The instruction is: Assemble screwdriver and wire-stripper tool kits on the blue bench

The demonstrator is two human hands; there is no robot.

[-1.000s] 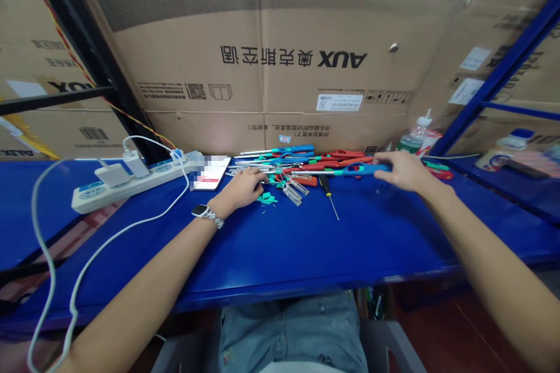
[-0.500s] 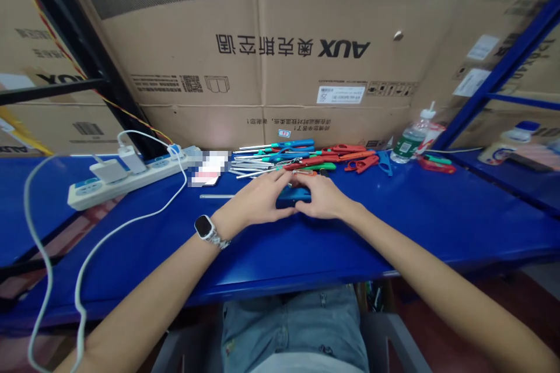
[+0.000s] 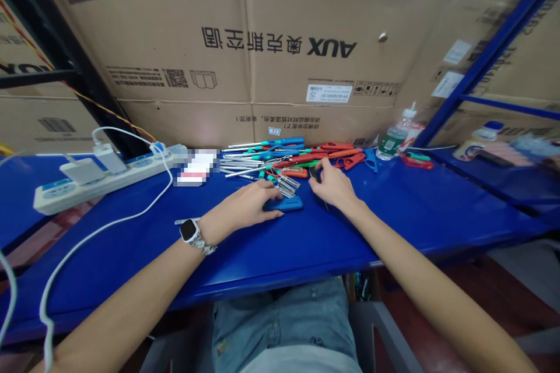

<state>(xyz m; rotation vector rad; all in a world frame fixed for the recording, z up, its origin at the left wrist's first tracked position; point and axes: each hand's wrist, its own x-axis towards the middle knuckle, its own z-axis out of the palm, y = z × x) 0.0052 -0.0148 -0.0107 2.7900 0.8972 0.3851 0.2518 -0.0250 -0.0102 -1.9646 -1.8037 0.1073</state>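
While the left hand [image 3: 250, 204] lies over a blue plastic body with a slim silver tube [image 3: 285, 204], thumb at the near edge and fingers across the left end, the right hand [image 3: 336, 186] pinches a dark-handled screwdriver with a thin metal shaft [image 3: 315, 173] a little farther right. The two hands are apart, each closed on its own thing. The blue body rests on the glossy blue tabletop [image 3: 262, 265], nearer the person than the heap of red, blue and silver long-stemmed tools [image 3: 284, 144] along the cardboard; the tube end shows left of the wrist, under the silver-banded watch [image 3: 189, 231]. Small clear-handled pieces [image 3: 289, 185] lie just beyond the blue body. The step in hand, as I judge it, is taking hold of the screwdriver with the body steadied flat. From this position, a further move would seem to call for a firm left hold, so that the body does not roll, and a turn of the right wrist to align the shaft; whether its tip touches the tabletop I cannot tell.
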